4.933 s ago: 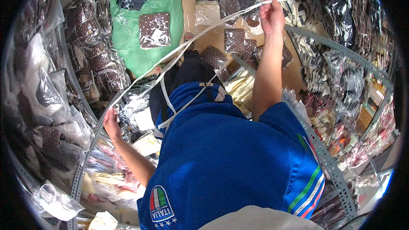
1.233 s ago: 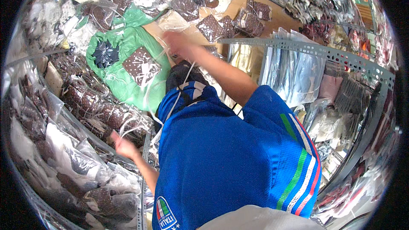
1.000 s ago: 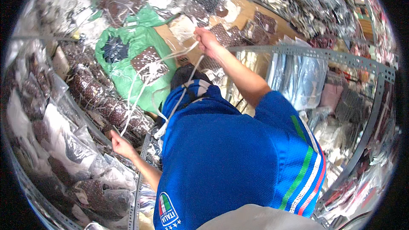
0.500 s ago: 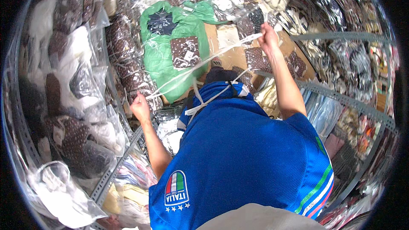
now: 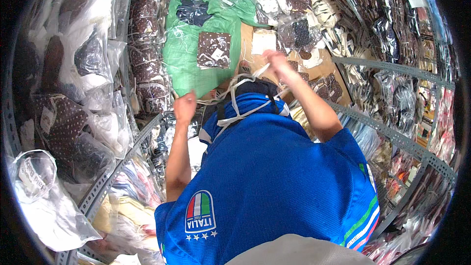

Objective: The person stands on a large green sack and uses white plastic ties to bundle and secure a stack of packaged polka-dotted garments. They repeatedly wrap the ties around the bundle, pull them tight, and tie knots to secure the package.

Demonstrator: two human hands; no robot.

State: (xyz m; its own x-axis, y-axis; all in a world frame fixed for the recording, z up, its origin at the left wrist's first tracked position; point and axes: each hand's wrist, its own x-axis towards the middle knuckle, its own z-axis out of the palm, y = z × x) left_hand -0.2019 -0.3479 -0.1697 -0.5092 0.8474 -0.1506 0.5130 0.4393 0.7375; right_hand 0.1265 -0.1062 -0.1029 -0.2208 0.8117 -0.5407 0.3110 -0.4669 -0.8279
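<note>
White cord [image 5: 211,102] runs in loose, slack strands between the two hands, just in front of the person's waist and across the lower edge of a green sack [image 5: 184,78]. Fingers of the left hand [image 5: 185,108] are curled and gripping one end of it. The right hand [image 5: 282,66] is blurred with the strands meeting it; I cannot tell whether its fingers are closed on them. A white strap [image 5: 234,99] hangs at the waist over the blue shirt [image 5: 279,176], close to the cord and partly overlapping it in view.

Around this, the sack takes up the room ahead, with a dark bundle [image 5: 193,11] showing in its opening and a brown dotted packet [image 5: 214,49] lying on top. A pale packet [image 5: 264,42] lies beyond the right hand. Wrapped brown packs [image 5: 148,59] are stacked beyond the left hand, beside the sack, and plastic-wrapped goods [image 5: 91,44] crowd the far left.

A perforated metal rail [image 5: 117,168] slants up toward the left hand from the lower left; another metal rail [image 5: 392,123] slants past the right forearm, bounding that side. Between the sack and the pale packet a strip of tan board [image 5: 247,39] shows, and air separates the two hands, crossed only by the strands.
</note>
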